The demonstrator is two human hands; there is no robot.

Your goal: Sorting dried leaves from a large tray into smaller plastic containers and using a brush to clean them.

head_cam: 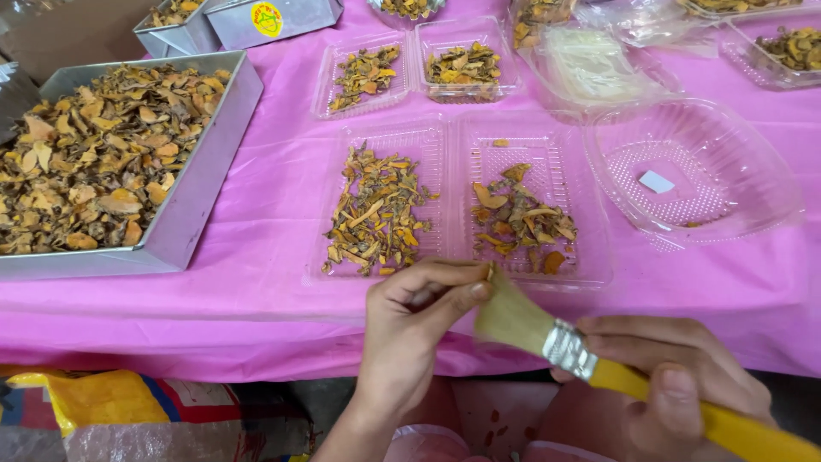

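Pink table [256,282] edge (hands [410,316] just off)

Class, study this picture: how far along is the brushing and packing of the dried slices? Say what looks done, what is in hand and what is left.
Done: two far clear boxes hold slices, and the open double box nearest the hands is partly filled. In hand: the left hand pinches a small piece against the bristles of the yellow-handled brush held by the right hand. Left: the big metal tray is heaped with slices, and the clear tub is almost empty.

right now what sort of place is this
Likely a small food sorting and packing table: a metal tray heaped with dried slices, clear plastic clamshell boxes partly filled, on a pink table cover.
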